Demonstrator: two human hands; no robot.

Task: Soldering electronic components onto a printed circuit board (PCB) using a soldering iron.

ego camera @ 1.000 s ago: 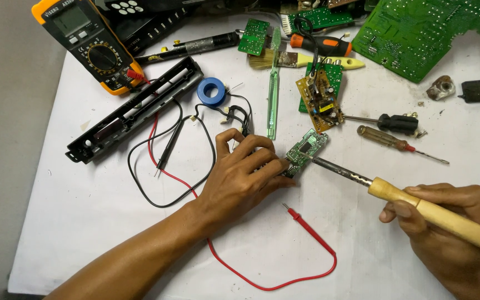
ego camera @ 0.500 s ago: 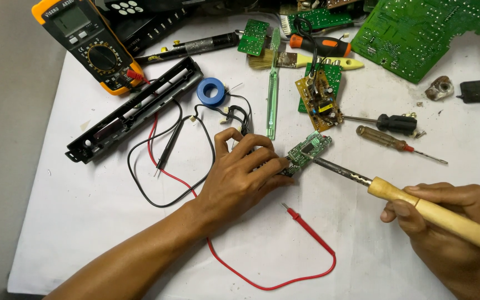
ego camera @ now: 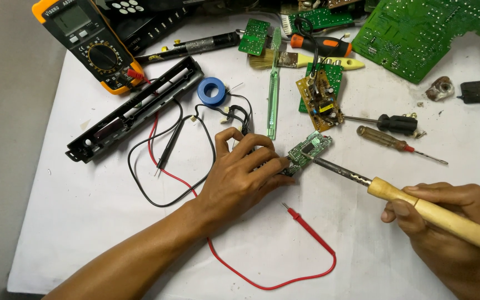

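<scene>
Table (ego camera: 84,222): white top, things lying across its far half.
Far left: yellow multimeter (ego camera: 87,44), with a black plastic housing (ego camera: 134,108) just beside it.
Middle: blue tape roll (ego camera: 213,90), green toothbrush (ego camera: 274,89), black lead (ego camera: 162,166), red probe lead (ego camera: 306,239).
Centre: small green circuit board (ego camera: 308,150), brown circuit board (ego camera: 320,100).
Right: two screwdrivers (ego camera: 395,141), large green board (ego camera: 418,33) at the far corner.
</scene>
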